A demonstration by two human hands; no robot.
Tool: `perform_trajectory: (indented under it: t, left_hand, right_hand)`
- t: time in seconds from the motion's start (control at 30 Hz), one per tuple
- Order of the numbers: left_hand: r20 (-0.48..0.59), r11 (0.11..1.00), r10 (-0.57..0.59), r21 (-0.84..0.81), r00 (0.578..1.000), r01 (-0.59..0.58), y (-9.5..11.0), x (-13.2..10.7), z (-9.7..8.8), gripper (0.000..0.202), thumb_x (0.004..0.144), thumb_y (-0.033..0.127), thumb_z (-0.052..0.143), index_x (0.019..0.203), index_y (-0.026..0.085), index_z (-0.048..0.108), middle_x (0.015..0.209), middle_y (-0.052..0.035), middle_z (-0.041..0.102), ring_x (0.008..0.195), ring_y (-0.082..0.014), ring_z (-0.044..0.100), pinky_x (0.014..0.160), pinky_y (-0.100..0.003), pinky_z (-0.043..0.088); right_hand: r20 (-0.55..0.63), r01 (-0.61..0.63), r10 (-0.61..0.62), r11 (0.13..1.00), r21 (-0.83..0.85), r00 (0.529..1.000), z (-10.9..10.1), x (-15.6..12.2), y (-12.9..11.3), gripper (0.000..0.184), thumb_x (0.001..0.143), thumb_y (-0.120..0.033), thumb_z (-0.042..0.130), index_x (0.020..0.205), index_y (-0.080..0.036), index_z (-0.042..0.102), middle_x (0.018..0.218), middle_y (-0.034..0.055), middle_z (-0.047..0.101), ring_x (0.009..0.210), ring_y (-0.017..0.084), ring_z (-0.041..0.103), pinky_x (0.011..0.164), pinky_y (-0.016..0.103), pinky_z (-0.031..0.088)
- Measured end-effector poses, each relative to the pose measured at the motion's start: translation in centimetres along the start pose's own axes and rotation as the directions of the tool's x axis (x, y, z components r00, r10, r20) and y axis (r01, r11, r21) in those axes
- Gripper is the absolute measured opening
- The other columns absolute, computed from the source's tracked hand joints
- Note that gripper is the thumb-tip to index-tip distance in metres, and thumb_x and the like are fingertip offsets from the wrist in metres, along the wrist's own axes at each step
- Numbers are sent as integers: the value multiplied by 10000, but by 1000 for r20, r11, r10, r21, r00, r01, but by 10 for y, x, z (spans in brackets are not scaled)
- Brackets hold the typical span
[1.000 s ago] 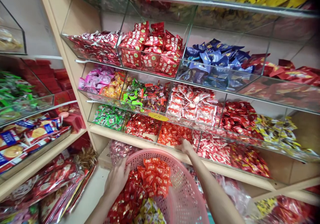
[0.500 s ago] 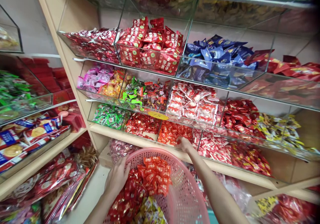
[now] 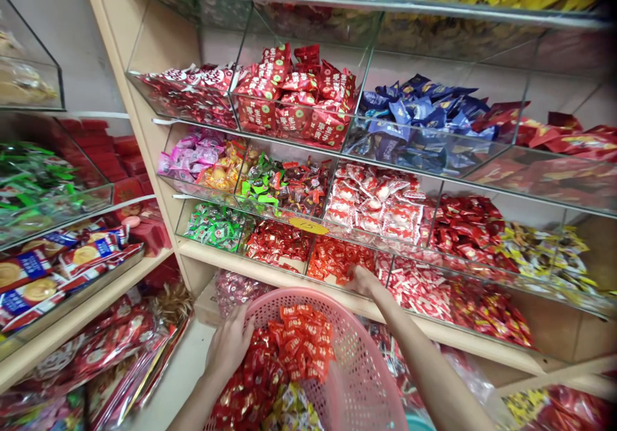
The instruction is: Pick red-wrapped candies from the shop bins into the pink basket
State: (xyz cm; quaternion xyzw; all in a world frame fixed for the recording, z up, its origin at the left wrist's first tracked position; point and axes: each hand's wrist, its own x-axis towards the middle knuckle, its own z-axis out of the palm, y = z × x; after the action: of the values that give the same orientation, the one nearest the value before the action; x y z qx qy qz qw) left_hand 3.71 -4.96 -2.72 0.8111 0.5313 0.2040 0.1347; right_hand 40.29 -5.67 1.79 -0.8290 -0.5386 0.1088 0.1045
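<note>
Two hands are in view. The right hand (image 3: 362, 282) is at the front right of a bottom-row bin (image 3: 331, 279). The orange-red candies (image 3: 337, 257) lie in this bin, left of the fingertips and behind them; the loose pile presents no single long axis. The right fingers are curled; whether they pinch a candy cannot be told. The right hand is the nearer. The left hand (image 3: 230, 340) is well apart, its fingers lying close together over the left rim of the pink basket (image 3: 359, 347); its grip cannot be confirmed. The basket is below the bin, toward the person, and contains darker red candies (image 3: 250, 373) and yellow-wrapped candies (image 3: 294, 408).
</note>
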Motion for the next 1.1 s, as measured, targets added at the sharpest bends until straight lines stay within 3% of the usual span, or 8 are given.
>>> perform_trajectory:
  t: [0.17, 0.3, 0.4, 0.5, 0.67, 1.1]
  left_hand:
    - [12, 1000, -18, -1, 1000, 18, 4, 1, -4, 396, 857, 318, 306, 1195, 179, 458, 1152, -79, 567, 993, -206, 561, 786, -298, 450]
    - [17, 1000, -21, -22, 1000, 21, 5, 1, -3, 380, 854, 324, 318, 1179, 194, 466, 1126, -73, 578, 961, -203, 569, 772, -296, 446]
    - [27, 999, -29, -24, 999, 29, 2, 1, 0, 385, 856, 320, 316, 1194, 196, 452, 1146, -72, 567, 975, -203, 562, 779, -296, 439]
    - [27, 999, -33, -15, 999, 33, -1, 1, 3, 400, 859, 321, 305, 1214, 190, 436, 1172, -78, 554, 993, -204, 555, 787, -298, 437]
    - [17, 1000, -16, -17, 1000, 16, -3, 0, 3, 406, 867, 331, 278, 1213, 188, 433, 1189, -78, 544, 996, -201, 555, 797, -302, 436]
    - [13, 1000, -26, -14, 1000, 26, -2, -2, 2, 402, 865, 327, 293, 1207, 185, 449, 1194, -86, 541, 1017, -202, 546, 819, -304, 429]
  right_hand:
    - [-13, 41, -42, 998, -45, 999, -30, -19, -3, 331, 604, -232, 641, 924, -166, 588, 808, 74, 616, 694, 161, 551, 547, 224, 315]
    - [-100, 176, -171, 984, 37, 980, -40, -48, -24, 312, 679, -272, 568, 981, -202, 536, 633, -9, 555, 573, 123, 484, 531, 220, 285]
    - [-71, 323, -315, 926, 196, 946, -20, -70, -50, 273, 706, -259, 520, 976, -223, 512, 578, -53, 503, 527, 103, 438, 509, 207, 270]
    - [32, 361, -393, 873, 328, 919, 20, -85, -73, 265, 693, -224, 510, 958, -221, 506, 573, -71, 481, 510, 92, 415, 492, 194, 264]
    - [106, 384, -414, 895, 226, 904, 75, -91, -94, 316, 637, -217, 582, 949, -217, 536, 641, -51, 524, 578, 105, 446, 532, 201, 278]
    - [175, 419, -419, 907, 39, 891, 90, -90, -108, 341, 681, -244, 534, 1021, -225, 537, 855, 46, 620, 762, 183, 565, 625, 249, 344]
